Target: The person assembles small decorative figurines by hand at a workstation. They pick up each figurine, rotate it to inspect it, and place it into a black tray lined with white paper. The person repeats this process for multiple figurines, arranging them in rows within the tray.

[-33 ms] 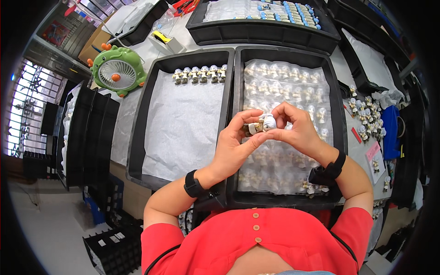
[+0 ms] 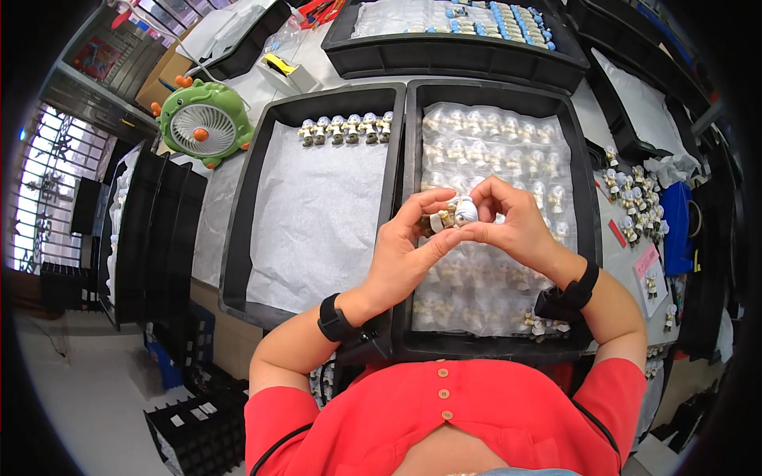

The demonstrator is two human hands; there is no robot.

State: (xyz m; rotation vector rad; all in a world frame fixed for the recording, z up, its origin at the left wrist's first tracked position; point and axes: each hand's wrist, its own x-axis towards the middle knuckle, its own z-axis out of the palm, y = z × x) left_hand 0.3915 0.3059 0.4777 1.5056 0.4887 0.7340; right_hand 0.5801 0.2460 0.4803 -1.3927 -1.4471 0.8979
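My left grip (image 2: 401,258) and right grip (image 2: 520,228) pinch one figurine (image 2: 465,213). The left tray (image 2: 246,218) holds six figurines (image 2: 337,132); the right tray (image 2: 584,178), film-covered rows (image 2: 474,123).

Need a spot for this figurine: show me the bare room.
Free: the white sheet in the left tray, between its figurine row and near wall. Crowded: the right tray, full of figurines, and the figurine pile beyond its right wall.

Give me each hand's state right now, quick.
Left hand: closed, holding the small figurine at its body end.
Right hand: closed, holding the same figurine by its white head end.
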